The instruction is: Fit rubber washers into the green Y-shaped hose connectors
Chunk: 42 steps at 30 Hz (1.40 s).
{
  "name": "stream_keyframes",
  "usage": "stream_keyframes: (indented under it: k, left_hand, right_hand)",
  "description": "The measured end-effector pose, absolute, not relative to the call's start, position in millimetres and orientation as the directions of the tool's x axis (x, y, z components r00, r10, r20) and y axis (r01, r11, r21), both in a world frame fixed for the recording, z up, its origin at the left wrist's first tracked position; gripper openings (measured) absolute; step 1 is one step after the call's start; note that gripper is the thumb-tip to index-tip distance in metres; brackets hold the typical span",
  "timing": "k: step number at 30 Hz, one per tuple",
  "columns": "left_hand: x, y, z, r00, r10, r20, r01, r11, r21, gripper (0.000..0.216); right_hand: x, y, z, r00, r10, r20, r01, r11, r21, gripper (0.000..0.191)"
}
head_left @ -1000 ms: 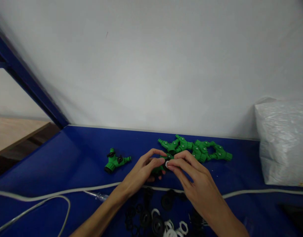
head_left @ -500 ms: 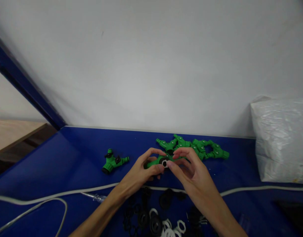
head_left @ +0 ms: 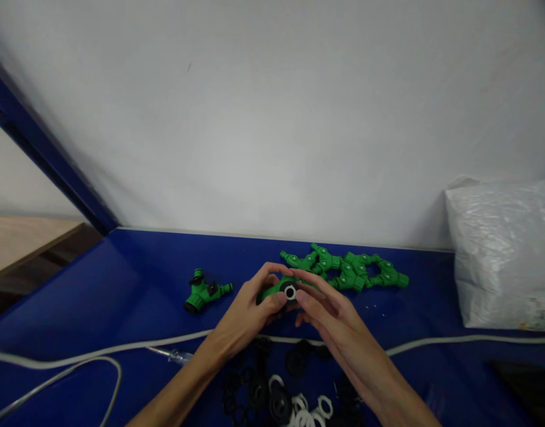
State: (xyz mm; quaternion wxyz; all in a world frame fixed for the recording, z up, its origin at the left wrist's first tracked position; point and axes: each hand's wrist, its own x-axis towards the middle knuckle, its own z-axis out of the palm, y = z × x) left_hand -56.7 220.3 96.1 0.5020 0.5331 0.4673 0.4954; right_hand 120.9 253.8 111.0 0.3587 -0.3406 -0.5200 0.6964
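Between my two hands is a green Y-shaped hose splitter [head_left: 277, 287], its round dark end turned toward me. A white ring [head_left: 290, 292] sits at the mouth of that end. My left hand [head_left: 254, 299] wraps the splitter from the left, thumb beside the ring. From the right, my right hand [head_left: 324, 302] closes on the same end, with its thumb against the ring's edge and its fingertips meeting the left ones over the top. Most of the splitter's body is hidden by the fingers.
Several green splitters [head_left: 350, 274] lie behind my hands, and one with black parts [head_left: 203, 293] lies left. Black rings [head_left: 280, 404] and white rings [head_left: 303, 415] are heaped in front. A pale cable [head_left: 165, 341], a screwdriver [head_left: 177, 356] and a wrapped package [head_left: 503, 255] also lie on the blue table [head_left: 139, 273].
My right hand has come in leftward and its fingers have closed over the splitter's end. The white ring, tilted off to one side before, now faces me centred in the mouth.
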Motion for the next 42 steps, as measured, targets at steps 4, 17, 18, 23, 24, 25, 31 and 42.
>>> stream_keyframes:
  k: [4, 17, 18, 23, 24, 25, 31, 42]
  left_hand:
    - [-54.5, 218.5, 99.4, 0.013, 0.978, 0.206, 0.301, -0.200, 0.932, 0.032]
    - [-45.1, 219.4, 105.8, 0.017, 0.973, 0.231, 0.557, -0.201, 0.806, 0.040]
    - [-44.5, 219.2, 105.9, 0.015, 0.972, 0.233, 0.562, -0.201, 0.802, 0.040]
    - [-42.7, 218.1, 105.7, 0.003, 0.975, 0.221, 0.583, -0.182, 0.792, 0.040]
    - [-42.4, 218.0, 105.7, -0.004, 0.976, 0.218, 0.581, -0.175, 0.795, 0.040]
    - [-42.1, 217.9, 105.9, -0.012, 0.976, 0.216, 0.576, -0.169, 0.800, 0.040]
    - [-42.6, 218.3, 109.0, -0.012, 0.978, 0.207, 0.525, -0.170, 0.834, 0.040]
    - [-53.0, 219.2, 113.4, 0.010, 0.992, 0.128, 0.347, -0.123, 0.930, 0.037]
  right_hand:
    - [116.3, 251.9, 108.1, -0.431, 0.897, -0.097, -0.122, -0.165, -0.979, 0.051]
    - [111.1, 253.5, 96.1, -0.352, 0.935, -0.048, -0.094, -0.087, -0.992, 0.052]
    - [111.2, 253.1, 95.5, -0.356, 0.934, -0.042, -0.090, -0.079, -0.993, 0.051]
    - [111.8, 251.6, 96.3, -0.340, 0.940, -0.024, -0.049, -0.043, -0.998, 0.046]
    - [111.8, 251.5, 96.7, -0.334, 0.942, -0.025, -0.039, -0.040, -0.998, 0.046]
    - [111.7, 251.4, 96.9, -0.332, 0.943, -0.027, -0.031, -0.040, -0.999, 0.046]
    - [113.7, 252.7, 95.1, -0.377, 0.926, 0.009, -0.011, 0.006, -1.000, 0.044]
    - [124.9, 260.0, 105.6, -0.465, 0.883, -0.066, -0.071, -0.112, -0.991, 0.056]
